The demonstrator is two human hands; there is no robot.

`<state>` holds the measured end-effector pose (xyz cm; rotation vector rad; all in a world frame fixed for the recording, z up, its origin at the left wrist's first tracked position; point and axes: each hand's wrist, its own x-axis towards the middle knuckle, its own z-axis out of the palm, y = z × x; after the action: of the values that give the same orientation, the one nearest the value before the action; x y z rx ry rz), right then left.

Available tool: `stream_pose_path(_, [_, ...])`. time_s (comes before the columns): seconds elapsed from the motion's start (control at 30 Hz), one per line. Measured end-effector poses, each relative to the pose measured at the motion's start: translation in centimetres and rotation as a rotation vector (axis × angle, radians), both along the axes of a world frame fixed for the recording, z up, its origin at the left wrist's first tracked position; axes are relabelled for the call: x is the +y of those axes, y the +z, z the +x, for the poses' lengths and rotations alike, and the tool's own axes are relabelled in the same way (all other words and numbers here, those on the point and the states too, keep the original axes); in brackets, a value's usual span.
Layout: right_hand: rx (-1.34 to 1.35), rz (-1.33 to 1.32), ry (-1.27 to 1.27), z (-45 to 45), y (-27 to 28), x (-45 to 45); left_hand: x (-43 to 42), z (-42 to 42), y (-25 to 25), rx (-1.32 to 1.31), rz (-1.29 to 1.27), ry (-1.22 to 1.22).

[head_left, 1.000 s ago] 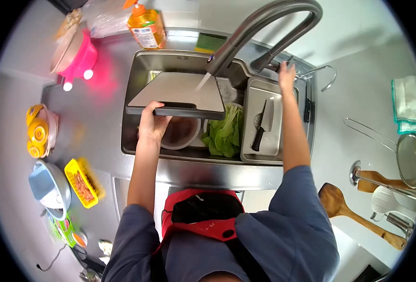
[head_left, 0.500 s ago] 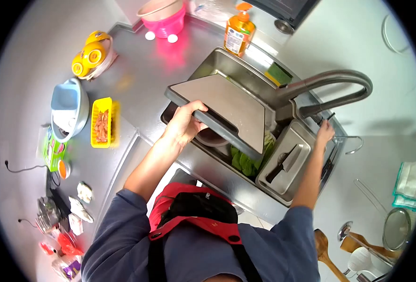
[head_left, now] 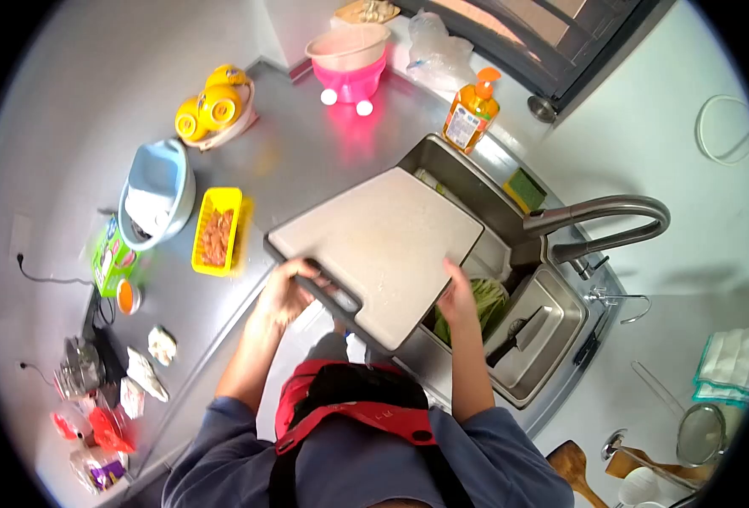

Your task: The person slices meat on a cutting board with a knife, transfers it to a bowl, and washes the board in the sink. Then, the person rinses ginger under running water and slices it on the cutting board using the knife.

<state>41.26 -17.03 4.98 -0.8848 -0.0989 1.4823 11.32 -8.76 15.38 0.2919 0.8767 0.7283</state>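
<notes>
Our curled left hand grips one beige, dark-edged rectangular board! Our right hand, thumb uppermost, holds its side.

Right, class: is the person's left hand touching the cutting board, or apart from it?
Touching. The head view shows the left hand gripping the cutting board along its dark edge, beside the handle slot, with no gap between them.

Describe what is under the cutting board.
Below the cutting board, part of the sink shows, with leafy greens peeking out beside the right hand. Whatever lies directly beneath the board is covered.
</notes>
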Motion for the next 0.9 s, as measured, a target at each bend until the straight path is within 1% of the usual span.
stream_pose_path(0.03, [-0.004, 0.011, -0.020, -0.9, 0.1, -0.5, -0.5, -1.2, -1.2, -0.008, -0.015, 0.002])
stream_pose_path(0.1, [-0.119, -0.129, -0.125, -3.1, 0.6, -1.0, -1.4, -3.0, -3.8, 0.018, -0.051, 0.003])
stream_pose_path(0.17, [-0.045, -0.171, -0.086, -4.3, -0.5, -2.2, -2.1, -3.6, -3.3, 0.077, -0.069, 0.021])
stream_pose_path(0.23, [-0.048, -0.185, -0.147, -6.4, -1.6, -2.9, -2.1, -6.3, -5.3, 0.041, -0.028, -0.053])
stream_pose_path(0.27, [-0.007, -0.100, -0.113, -6.9, -2.2, -3.0, -1.7, -6.6, -4.1, 0.101, -0.005, -0.078])
stream_pose_path(0.3, [-0.006, -0.093, -0.116, -7.3, -2.3, -2.1, -1.3, -7.0, -3.3, 0.114, -0.023, -0.073])
stream_pose_path(0.37, [0.049, -0.134, -0.089, -8.3, -2.5, -0.8, -0.1, -9.7, -6.8, 0.194, 0.001, -0.041])
stream_pose_path(0.43, [0.072, -0.078, -0.073, -8.8, -4.1, 1.5, 1.4, -10.2, -6.1, 0.373, 0.023, -0.067])
stream_pose_path(0.47, [0.058, -0.065, -0.042, -9.0, -4.7, 2.7, 1.9, -10.0, -5.3, 0.493, 0.100, -0.095])
stream_pose_path(0.5, [0.046, -0.053, -0.013, -9.3, -5.4, 3.9, 2.4, -10.6, -6.1, 0.496, 0.106, -0.103])
stream_pose_path(0.57, [0.017, -0.018, -0.028, -9.9, -6.0, 5.6, 3.6, -12.6, -9.1, 0.770, 0.180, -0.289])
stream_pose_path(0.6, [0.018, -0.003, -0.006, -10.0, -6.3, 6.3, 4.2, -13.0, -9.4, 0.786, 0.192, -0.342])
stream_pose_path(0.63, [0.019, 0.011, 0.016, -10.1, -6.6, 6.7, 4.7, -13.4, -9.7, 0.894, 0.161, -0.466])
stream_pose_path(0.7, [0.017, 0.003, 0.033, -9.8, -6.4, 7.6, 5.5, -13.8, -10.3, 1.003, 0.221, -0.628])
stream_pose_path(0.73, [-0.001, -0.026, 0.045, -9.6, -6.0, 8.0, 5.9, -13.7, -10.5, 1.107, 0.218, -0.732])
stream_pose_path(0.77, [-0.016, -0.058, 0.059, -9.5, -5.6, 8.1, 6.1, -13.7, -10.9, 1.108, 0.221, -0.747])
stream_pose_path(0.83, [-0.022, -0.064, 0.087, -9.2, -6.5, 8.4, 6.8, -13.7, -12.0, 1.131, 0.267, -0.897])
stream_pose_path(0.87, [-0.030, -0.066, 0.126, -9.1, -7.0, 8.5, 7.7, -14.2, -12.5, 1.044, 0.336, -1.025])
stream_pose_path(0.9, [-0.029, -0.068, 0.116, -9.1, -7.5, 8.6, 9.0, -12.1, -10.0, 1.126, 0.308, -1.160])
